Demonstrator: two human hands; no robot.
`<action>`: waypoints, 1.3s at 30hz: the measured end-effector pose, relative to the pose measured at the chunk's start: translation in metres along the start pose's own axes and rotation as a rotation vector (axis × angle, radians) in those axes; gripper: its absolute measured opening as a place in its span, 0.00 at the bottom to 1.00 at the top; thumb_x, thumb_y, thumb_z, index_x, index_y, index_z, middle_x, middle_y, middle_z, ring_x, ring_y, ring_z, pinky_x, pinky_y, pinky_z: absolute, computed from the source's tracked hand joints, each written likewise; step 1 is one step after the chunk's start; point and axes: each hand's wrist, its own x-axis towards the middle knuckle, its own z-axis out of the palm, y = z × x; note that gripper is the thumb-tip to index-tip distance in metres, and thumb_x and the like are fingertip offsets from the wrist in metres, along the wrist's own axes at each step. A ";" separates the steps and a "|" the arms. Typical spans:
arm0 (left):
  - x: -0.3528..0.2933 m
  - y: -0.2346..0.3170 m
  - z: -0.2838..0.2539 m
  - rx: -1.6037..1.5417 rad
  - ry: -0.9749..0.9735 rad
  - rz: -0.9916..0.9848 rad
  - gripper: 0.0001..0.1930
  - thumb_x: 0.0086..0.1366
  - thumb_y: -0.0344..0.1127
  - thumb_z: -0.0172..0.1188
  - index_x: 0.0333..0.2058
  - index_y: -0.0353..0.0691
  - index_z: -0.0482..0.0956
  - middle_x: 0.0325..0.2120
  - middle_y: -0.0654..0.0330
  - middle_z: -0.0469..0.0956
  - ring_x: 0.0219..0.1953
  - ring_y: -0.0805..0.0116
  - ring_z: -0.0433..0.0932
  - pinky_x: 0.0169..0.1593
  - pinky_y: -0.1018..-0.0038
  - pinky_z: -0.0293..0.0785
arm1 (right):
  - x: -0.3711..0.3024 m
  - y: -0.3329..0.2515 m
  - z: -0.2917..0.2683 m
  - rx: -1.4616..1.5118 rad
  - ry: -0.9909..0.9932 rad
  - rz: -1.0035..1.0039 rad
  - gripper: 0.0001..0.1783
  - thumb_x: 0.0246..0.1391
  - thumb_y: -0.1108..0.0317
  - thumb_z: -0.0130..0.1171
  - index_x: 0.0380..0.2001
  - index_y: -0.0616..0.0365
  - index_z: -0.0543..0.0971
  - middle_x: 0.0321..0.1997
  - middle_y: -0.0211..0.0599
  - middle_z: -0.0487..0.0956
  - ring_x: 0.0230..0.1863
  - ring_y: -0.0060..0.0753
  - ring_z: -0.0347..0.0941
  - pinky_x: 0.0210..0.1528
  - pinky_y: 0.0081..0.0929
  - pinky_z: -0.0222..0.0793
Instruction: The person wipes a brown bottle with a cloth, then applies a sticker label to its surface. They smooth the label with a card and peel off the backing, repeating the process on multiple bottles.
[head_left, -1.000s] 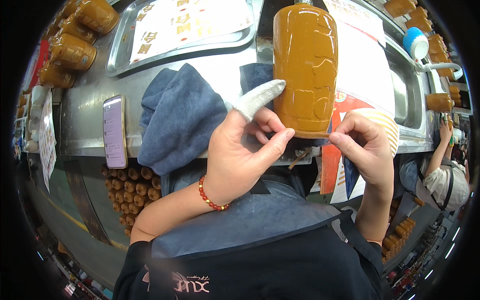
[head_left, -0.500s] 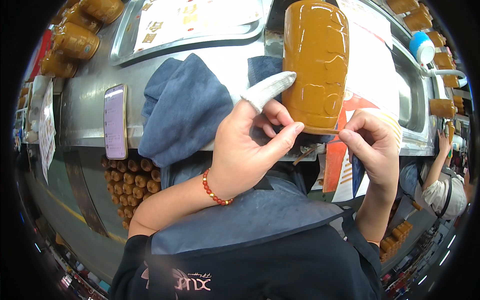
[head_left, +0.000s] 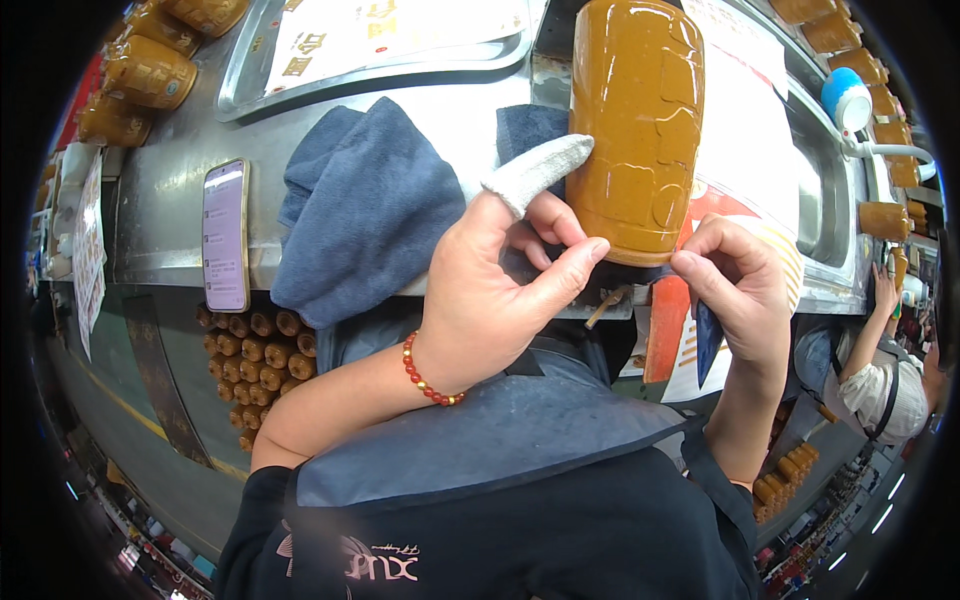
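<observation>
A large glossy amber-brown jar (head_left: 637,130) with wavy marks on its surface stands out in front of me, its lower rim towards my hands. My left hand (head_left: 510,270) is at the rim's left end, thumb tip against it and fingers closed in a pinch. A white finger sleeve (head_left: 540,175) covers its index finger, which points along the jar's side. At the rim's right end my right hand (head_left: 735,275) is also pinched closed. Whatever lies between the fingertips of either hand is hidden or too small to tell. A red beaded bracelet circles my left wrist.
A crumpled blue cloth (head_left: 370,210) and a phone (head_left: 227,235) lie on the metal worktop to the left. Beyond is a metal tray (head_left: 240,90) with printed sheets. More brown jars (head_left: 150,75) stand far left. At right are a sink (head_left: 825,200) and a co-worker (head_left: 885,380).
My right hand has shifted slightly left, closer to the jar's rim. The left hand keeps its pinch, and the whole view has moved a little.
</observation>
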 end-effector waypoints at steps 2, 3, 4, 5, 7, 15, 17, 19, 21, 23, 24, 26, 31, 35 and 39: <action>0.000 0.002 0.000 0.010 0.004 -0.002 0.25 0.64 0.26 0.68 0.59 0.32 0.73 0.34 0.65 0.78 0.32 0.80 0.75 0.35 0.82 0.73 | 0.001 0.000 -0.001 0.001 -0.014 0.004 0.06 0.61 0.73 0.67 0.31 0.61 0.79 0.28 0.19 0.74 0.30 0.08 0.66 0.31 0.12 0.59; 0.000 0.001 0.000 0.015 0.003 0.006 0.25 0.64 0.26 0.68 0.59 0.32 0.73 0.34 0.65 0.78 0.32 0.80 0.75 0.35 0.82 0.73 | 0.001 0.000 -0.001 0.006 -0.013 0.009 0.06 0.61 0.74 0.67 0.31 0.61 0.79 0.28 0.19 0.74 0.30 0.08 0.66 0.31 0.12 0.60; 0.000 0.000 -0.001 0.021 0.003 0.015 0.26 0.64 0.26 0.68 0.60 0.32 0.73 0.34 0.65 0.78 0.32 0.80 0.75 0.35 0.82 0.73 | 0.001 0.000 0.000 0.011 -0.013 0.013 0.06 0.61 0.74 0.67 0.31 0.61 0.79 0.28 0.19 0.74 0.30 0.08 0.66 0.31 0.12 0.60; -0.001 -0.001 -0.001 0.028 0.004 0.024 0.26 0.64 0.26 0.68 0.60 0.32 0.72 0.34 0.65 0.78 0.32 0.81 0.75 0.35 0.82 0.73 | 0.001 0.000 0.000 0.016 -0.014 0.016 0.06 0.61 0.74 0.67 0.31 0.61 0.79 0.28 0.19 0.74 0.30 0.08 0.66 0.31 0.12 0.60; 0.000 0.002 -0.003 0.038 -0.034 -0.007 0.29 0.65 0.23 0.67 0.64 0.33 0.69 0.35 0.66 0.77 0.35 0.82 0.74 0.40 0.84 0.71 | 0.001 0.001 0.000 0.022 -0.006 0.009 0.06 0.61 0.74 0.67 0.31 0.61 0.80 0.28 0.19 0.74 0.30 0.09 0.66 0.32 0.12 0.60; -0.001 0.000 -0.004 0.043 -0.052 0.016 0.31 0.65 0.22 0.66 0.65 0.34 0.68 0.35 0.67 0.76 0.36 0.83 0.74 0.42 0.85 0.71 | 0.001 0.001 0.000 0.044 -0.009 0.009 0.05 0.60 0.75 0.67 0.32 0.61 0.80 0.29 0.19 0.75 0.30 0.09 0.66 0.32 0.13 0.60; -0.001 0.000 -0.006 0.080 -0.058 0.033 0.31 0.65 0.22 0.66 0.66 0.34 0.68 0.35 0.67 0.77 0.36 0.83 0.74 0.42 0.85 0.71 | 0.001 0.000 0.001 0.052 -0.012 0.009 0.05 0.60 0.75 0.67 0.32 0.61 0.80 0.29 0.19 0.75 0.30 0.09 0.66 0.33 0.13 0.60; 0.000 -0.006 -0.004 0.088 -0.022 0.067 0.29 0.64 0.25 0.67 0.64 0.35 0.70 0.35 0.66 0.77 0.34 0.82 0.74 0.38 0.83 0.71 | 0.001 0.001 0.001 0.043 -0.010 0.008 0.05 0.60 0.75 0.67 0.32 0.61 0.80 0.29 0.19 0.75 0.30 0.09 0.66 0.33 0.13 0.61; 0.000 -0.009 -0.005 0.117 -0.008 0.077 0.29 0.65 0.26 0.67 0.64 0.35 0.71 0.36 0.65 0.77 0.35 0.80 0.74 0.39 0.82 0.71 | 0.002 0.001 0.001 0.032 -0.012 0.008 0.05 0.60 0.75 0.66 0.32 0.62 0.80 0.29 0.20 0.75 0.31 0.10 0.67 0.34 0.13 0.62; 0.000 -0.009 -0.010 0.169 -0.017 0.064 0.29 0.67 0.26 0.66 0.65 0.35 0.68 0.38 0.65 0.76 0.40 0.80 0.74 0.44 0.82 0.71 | 0.001 0.001 0.000 0.021 -0.020 0.007 0.04 0.60 0.76 0.66 0.32 0.62 0.80 0.29 0.21 0.76 0.32 0.10 0.68 0.35 0.14 0.63; 0.001 -0.010 -0.014 0.298 0.005 0.132 0.30 0.67 0.29 0.67 0.65 0.35 0.68 0.40 0.63 0.76 0.42 0.77 0.74 0.46 0.80 0.70 | 0.002 0.000 0.000 0.016 -0.018 0.010 0.04 0.60 0.76 0.66 0.32 0.62 0.80 0.30 0.22 0.76 0.32 0.11 0.68 0.36 0.14 0.63; 0.004 -0.011 -0.021 0.558 0.048 0.266 0.31 0.66 0.34 0.68 0.65 0.35 0.68 0.45 0.61 0.75 0.48 0.73 0.73 0.51 0.76 0.69 | 0.001 -0.001 0.000 0.004 -0.014 0.016 0.05 0.60 0.76 0.66 0.32 0.63 0.79 0.30 0.23 0.76 0.33 0.12 0.69 0.37 0.14 0.64; 0.007 -0.016 -0.012 0.695 -0.021 0.301 0.50 0.52 0.51 0.78 0.68 0.33 0.63 0.65 0.47 0.64 0.69 0.49 0.57 0.71 0.57 0.54 | 0.001 -0.002 0.003 0.012 -0.010 -0.006 0.05 0.60 0.77 0.65 0.31 0.63 0.79 0.31 0.24 0.76 0.33 0.13 0.69 0.37 0.15 0.64; 0.016 -0.018 -0.013 0.651 -0.037 0.405 0.45 0.51 0.48 0.78 0.64 0.33 0.69 0.64 0.47 0.66 0.72 0.45 0.54 0.71 0.54 0.55 | 0.000 -0.001 0.000 -0.044 0.003 -0.005 0.05 0.60 0.78 0.65 0.31 0.63 0.78 0.30 0.23 0.74 0.31 0.12 0.66 0.34 0.14 0.61; 0.013 -0.020 -0.010 0.661 -0.002 0.412 0.46 0.51 0.50 0.78 0.64 0.33 0.69 0.64 0.47 0.66 0.71 0.44 0.55 0.71 0.53 0.55 | 0.000 0.004 -0.003 -0.020 0.010 0.021 0.05 0.61 0.78 0.64 0.31 0.63 0.78 0.29 0.22 0.72 0.30 0.11 0.65 0.33 0.13 0.59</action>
